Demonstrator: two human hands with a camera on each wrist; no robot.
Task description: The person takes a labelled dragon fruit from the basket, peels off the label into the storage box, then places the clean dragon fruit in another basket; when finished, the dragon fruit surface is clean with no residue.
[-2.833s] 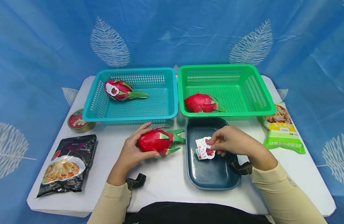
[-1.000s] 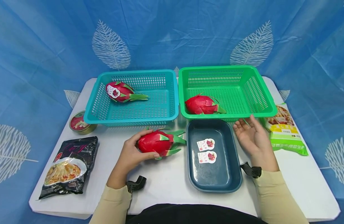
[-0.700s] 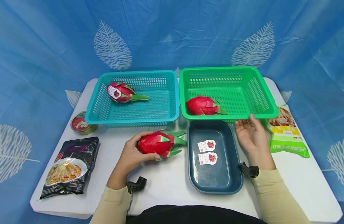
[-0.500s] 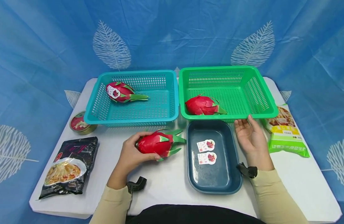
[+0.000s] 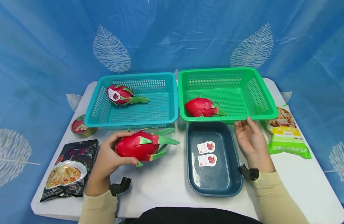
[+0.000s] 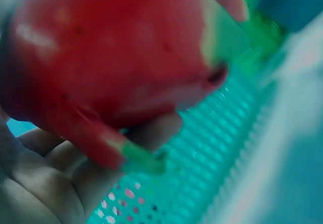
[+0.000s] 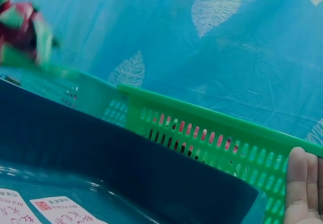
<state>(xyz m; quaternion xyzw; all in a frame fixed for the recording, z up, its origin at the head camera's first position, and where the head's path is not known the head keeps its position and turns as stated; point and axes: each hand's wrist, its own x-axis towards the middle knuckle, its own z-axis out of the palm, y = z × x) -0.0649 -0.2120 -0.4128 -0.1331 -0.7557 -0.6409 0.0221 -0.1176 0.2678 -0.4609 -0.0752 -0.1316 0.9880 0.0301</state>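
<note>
My left hand (image 5: 109, 158) grips a red dragon fruit (image 5: 138, 146) with green-tipped scales, thumb on the near side. In the left wrist view the fruit (image 6: 121, 52) fills the upper part, blurred, with fingers curled beneath it. My right hand (image 5: 251, 141) lies palm up beside the dark blue tub, its relaxed fingertips right at the front of the green basket (image 5: 261, 116). It holds nothing. In the tub (image 5: 214, 183) lie two white dragon fruit stickers (image 5: 206, 160). A second dragon fruit (image 5: 202, 107), showing no sticker, rests in the green basket.
A turquoise basket (image 5: 132, 124) at back left holds a dragon fruit (image 5: 120, 94) bearing a sticker. Left of it stands a round tin (image 5: 81, 126), with a black noodle packet (image 5: 69, 171) nearer me. A green and yellow packet (image 5: 286, 133) lies at the right edge.
My right hand first left the stickers in the tub and moved right to the green basket's front. Then my left hand shifted left and lifted, carrying the dragon fruit.
</note>
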